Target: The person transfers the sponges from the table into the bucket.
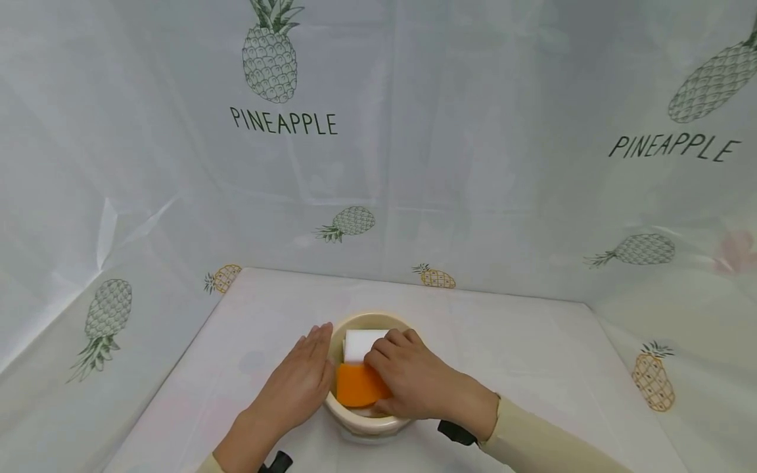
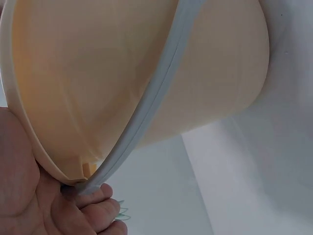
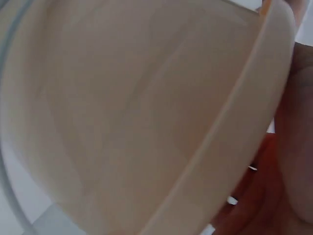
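Observation:
A cream bucket [image 1: 369,427] stands on the table, with a white block-like piece [image 1: 361,343] and an orange block-like piece [image 1: 355,386] inside its mouth. My right hand [image 1: 416,378] reaches over the right rim, fingers bent over the orange piece's far side and thumb at its near side, gripping it. Flat against the left rim rests my left hand [image 1: 301,381], fingers straight. Seen from the left wrist, the bucket's grey handle [image 2: 146,107] hangs down past the fingers [image 2: 98,215]. The bucket wall [image 3: 137,112] hides much of the right hand's grip in the right wrist view.
A pale cloth covers the table [image 1: 508,368]. Behind it and at both sides hang white sheets printed with pineapples [image 1: 269,62]. Dark straps [image 1: 457,432] show at both wrists.

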A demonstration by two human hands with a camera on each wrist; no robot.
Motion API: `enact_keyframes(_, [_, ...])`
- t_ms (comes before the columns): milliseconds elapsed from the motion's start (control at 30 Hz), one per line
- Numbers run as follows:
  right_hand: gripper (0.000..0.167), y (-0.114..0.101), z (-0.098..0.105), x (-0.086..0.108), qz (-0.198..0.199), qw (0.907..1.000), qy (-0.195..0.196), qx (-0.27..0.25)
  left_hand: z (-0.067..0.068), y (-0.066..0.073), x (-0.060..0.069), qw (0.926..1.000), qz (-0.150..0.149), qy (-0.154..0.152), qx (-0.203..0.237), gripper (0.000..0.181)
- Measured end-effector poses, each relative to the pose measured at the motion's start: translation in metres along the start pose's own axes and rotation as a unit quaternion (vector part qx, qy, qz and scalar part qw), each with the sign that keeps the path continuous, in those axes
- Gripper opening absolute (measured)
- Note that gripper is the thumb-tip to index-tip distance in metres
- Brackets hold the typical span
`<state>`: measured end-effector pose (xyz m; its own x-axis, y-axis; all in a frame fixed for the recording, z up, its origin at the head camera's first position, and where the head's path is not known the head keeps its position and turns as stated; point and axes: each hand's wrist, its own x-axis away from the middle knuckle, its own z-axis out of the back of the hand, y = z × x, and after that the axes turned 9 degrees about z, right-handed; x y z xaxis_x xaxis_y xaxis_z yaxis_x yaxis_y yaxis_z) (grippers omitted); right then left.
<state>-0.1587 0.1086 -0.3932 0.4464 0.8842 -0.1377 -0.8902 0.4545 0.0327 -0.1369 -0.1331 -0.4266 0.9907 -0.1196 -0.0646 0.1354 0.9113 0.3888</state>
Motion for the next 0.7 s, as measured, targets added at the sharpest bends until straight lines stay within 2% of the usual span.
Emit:
enact_keyframes(167, [0.055, 0.001, 0.001, -0.009, -0.018, 0.998, -0.06, 0.0, -0.001, -0.001, -0.001, 1.0, 0.003, 0.001, 0.005, 0.059])
enact_keyframes(333, [0.058, -0.001, 0.001, -0.013, -0.023, 0.9964, -0.081, 0.015, -0.002, -0.002, -0.001, 0.9999, 0.001, 0.002, 0.011, 0.059])
enact_keyframes(467, [0.061, -0.001, 0.001, -0.012, -0.027, 0.9961, -0.081, 0.019, -0.003, -0.002, -0.001, 0.9999, 0.0, 0.003, 0.013, 0.059])
enact_keyframes(700, [0.068, 0.003, 0.001, -0.005, -0.04, 0.9975, -0.058, 0.011, -0.002, -0.001, -0.001, 0.9999, 0.003, 0.002, 0.011, 0.058])
